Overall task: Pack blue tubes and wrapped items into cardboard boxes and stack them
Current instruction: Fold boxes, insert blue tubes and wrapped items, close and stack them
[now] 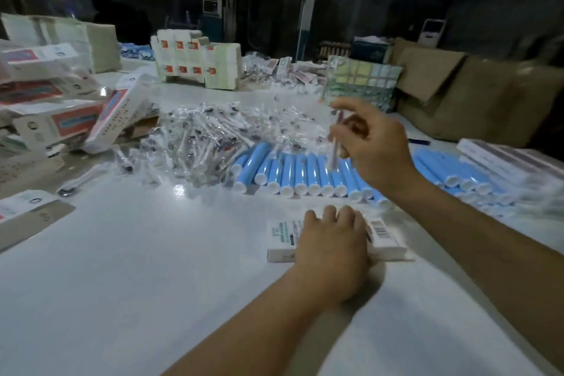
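Note:
A row of blue tubes (300, 172) with white caps lies across the middle of the white table (137, 268). Behind it spreads a heap of clear-wrapped items (210, 137). My right hand (370, 143) hovers above the tubes and pinches one wrapped item (335, 143), which hangs upright from my fingers. My left hand (332, 249) rests palm down on a small white cardboard box (386, 238) with a barcode, lying flat on the table near the tubes. My fingers curl over the box's far edge.
More blue tubes (457, 174) lie at the right beside a stack of flat boxes (512, 159). Packed boxes (55, 119) pile up at the left. Flat box blanks (195, 61) stand at the back. Large brown cartons (476, 94) sit at the right rear.

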